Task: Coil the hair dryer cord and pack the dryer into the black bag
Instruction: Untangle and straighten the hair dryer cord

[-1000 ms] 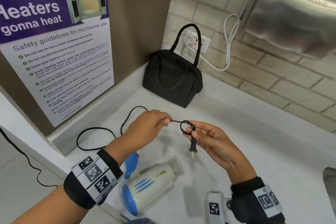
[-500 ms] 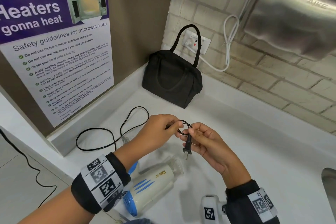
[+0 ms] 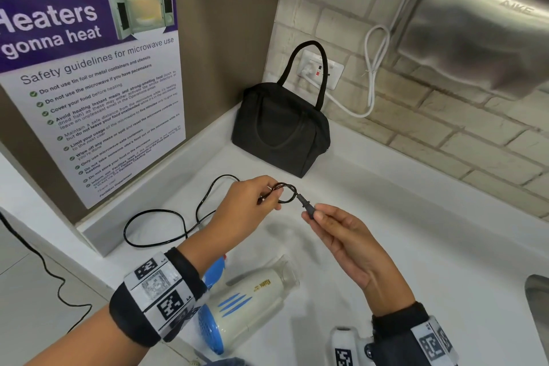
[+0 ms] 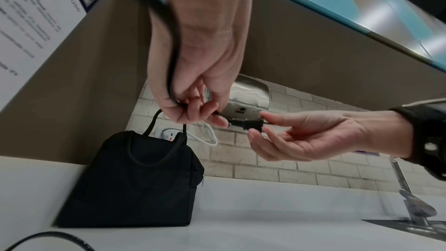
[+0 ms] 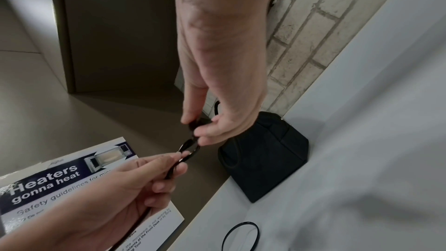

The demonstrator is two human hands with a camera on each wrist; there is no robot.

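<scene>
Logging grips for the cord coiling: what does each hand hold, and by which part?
Left hand pinches the thin black dryer cord at its small loop; right hand pinches the cord's black plug.

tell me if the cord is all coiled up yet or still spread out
Mostly spread out. Only one small loop of the cord is formed, between the left hand and right hand; the rest trails loose on the counter.

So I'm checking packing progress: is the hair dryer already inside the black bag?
No, the hair dryer lies on the white counter near the person, apart from the black bag in the corner.
</scene>
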